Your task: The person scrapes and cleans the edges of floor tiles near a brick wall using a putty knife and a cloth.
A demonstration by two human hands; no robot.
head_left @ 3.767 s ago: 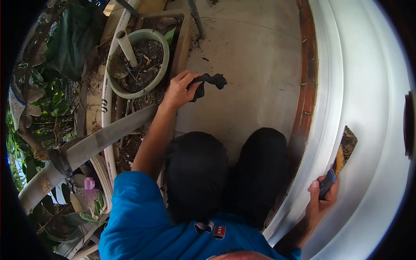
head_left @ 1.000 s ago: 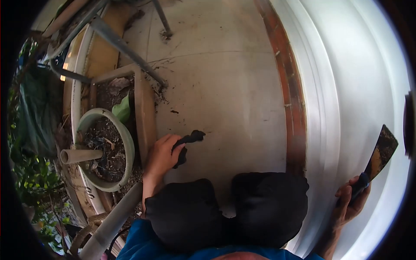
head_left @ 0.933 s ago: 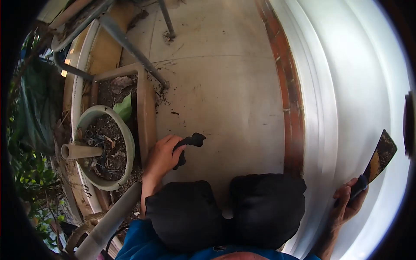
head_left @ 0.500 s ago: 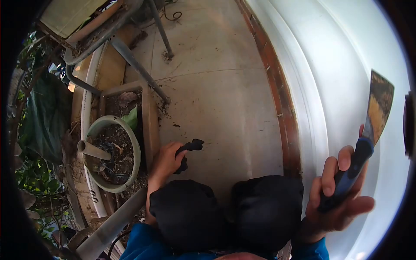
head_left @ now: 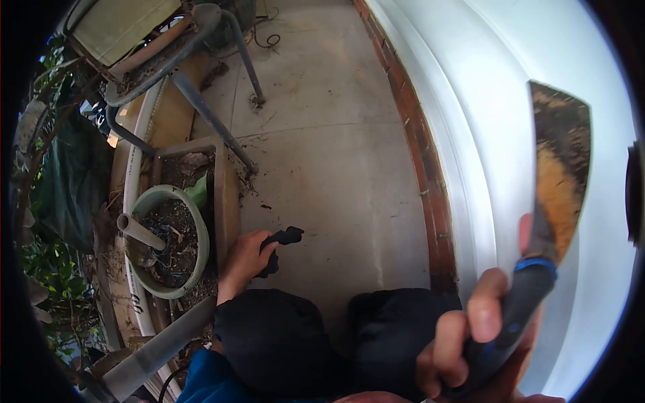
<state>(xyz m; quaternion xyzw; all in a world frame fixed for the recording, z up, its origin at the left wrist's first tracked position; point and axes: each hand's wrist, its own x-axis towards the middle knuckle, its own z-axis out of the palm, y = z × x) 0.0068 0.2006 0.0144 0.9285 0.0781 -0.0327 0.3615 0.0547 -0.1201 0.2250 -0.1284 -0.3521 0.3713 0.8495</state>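
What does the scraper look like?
The scraper has a wide metal blade, stained dark with an orange-brown patch, and a dark handle with a blue band near the blade. The right hand grips the handle, blade pointing up in view, in front of the white wall.

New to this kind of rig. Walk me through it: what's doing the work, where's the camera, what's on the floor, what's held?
There's no robot: a person works with bare hands. The only camera is worn on their head, looking forward and down, so their dark-clothed knees show at the bottom.

The left hand grips a black, bent item, too unclear to name. The right hand, close to the camera, holds a scraper with a dirty blade, pointing away from the person.

Dark debris lies on the pale floor. Along the left are a round pot of soil and a metal-legged stand; a brick strip edges the right.
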